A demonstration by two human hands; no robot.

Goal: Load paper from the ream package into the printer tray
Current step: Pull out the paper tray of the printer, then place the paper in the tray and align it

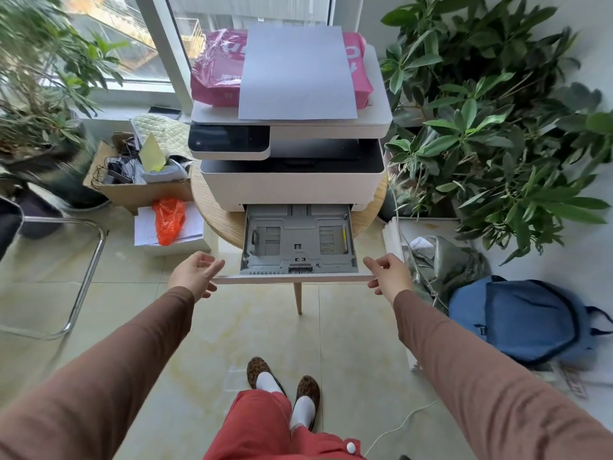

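A white printer (292, 184) stands on a small round wooden table (219, 220). Its grey paper tray (298, 240) is pulled out toward me and holds no paper. On the printer's lid lies a pink ream package (215, 71), with a stack of white paper (297, 73) resting on top of it. My left hand (195, 273) hovers at the tray's front left corner, fingers apart. At the front right corner is my right hand (388, 275), also with spread fingers. Neither hand grips anything.
Large potted plants (491, 127) crowd the right side and the left. A cardboard box of cables (132, 180) and papers with an orange bag (169, 220) sit left of the table. A chrome chair frame (83, 277) is at left, a blue backpack (520, 320) at right.
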